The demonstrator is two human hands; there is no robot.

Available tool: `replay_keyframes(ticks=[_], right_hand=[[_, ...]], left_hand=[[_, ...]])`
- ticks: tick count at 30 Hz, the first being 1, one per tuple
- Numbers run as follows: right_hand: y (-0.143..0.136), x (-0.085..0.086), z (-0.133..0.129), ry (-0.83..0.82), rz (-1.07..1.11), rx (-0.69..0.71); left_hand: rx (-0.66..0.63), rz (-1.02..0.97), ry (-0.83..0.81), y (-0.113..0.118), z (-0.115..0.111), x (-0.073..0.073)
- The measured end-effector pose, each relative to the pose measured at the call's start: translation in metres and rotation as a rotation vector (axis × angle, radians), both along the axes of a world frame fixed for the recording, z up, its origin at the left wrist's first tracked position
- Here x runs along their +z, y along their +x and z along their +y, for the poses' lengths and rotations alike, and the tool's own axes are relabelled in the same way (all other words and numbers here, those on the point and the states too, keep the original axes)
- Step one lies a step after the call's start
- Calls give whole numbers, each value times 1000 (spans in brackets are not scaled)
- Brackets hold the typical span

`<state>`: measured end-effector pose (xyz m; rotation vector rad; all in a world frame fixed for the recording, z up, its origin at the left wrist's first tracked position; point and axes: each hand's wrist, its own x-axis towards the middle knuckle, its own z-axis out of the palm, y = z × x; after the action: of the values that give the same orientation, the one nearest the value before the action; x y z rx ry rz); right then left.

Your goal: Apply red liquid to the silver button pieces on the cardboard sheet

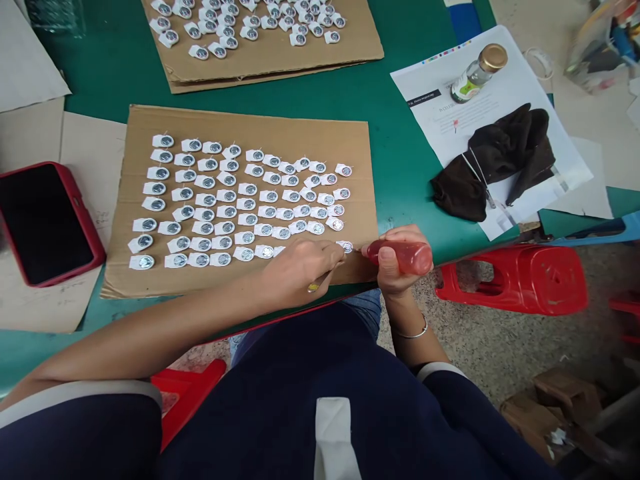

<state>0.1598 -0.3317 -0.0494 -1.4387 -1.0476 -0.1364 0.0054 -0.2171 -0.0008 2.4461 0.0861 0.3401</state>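
Observation:
My right hand (393, 270) is wrapped round a small red squeeze bottle (407, 257), its narrow tip pointing left. That tip is close to a small white tag with a round silvery badge (346, 247) at the right of the lower cardboard sheet (250, 127). My left hand (305, 265) is closed beside this badge, its fingertips pinched. A thin tool with a yellowish end (316, 287) sticks out below its palm; most of it is hidden, so its kind cannot be told. Rows of similar badges (227, 195) lie across the sheet.
Another cardboard sheet (280, 53) with many badges lies behind. A red-cased phone (45, 223) is at left. At right, a printed paper (425, 87) carries a gold-lidded glass jar (473, 79) and dark cloth (510, 150). A red stool (555, 280) stands beside the table.

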Motion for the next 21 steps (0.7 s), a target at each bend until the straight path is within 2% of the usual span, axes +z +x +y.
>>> replay_keyframes(ticks=[9, 21], right_hand=[[0, 1, 0, -23, 19, 15], [0, 2, 3, 43, 72, 38]], left_hand=[[-12, -2, -71, 0, 6, -3], [43, 39, -118, 2, 6, 4]])
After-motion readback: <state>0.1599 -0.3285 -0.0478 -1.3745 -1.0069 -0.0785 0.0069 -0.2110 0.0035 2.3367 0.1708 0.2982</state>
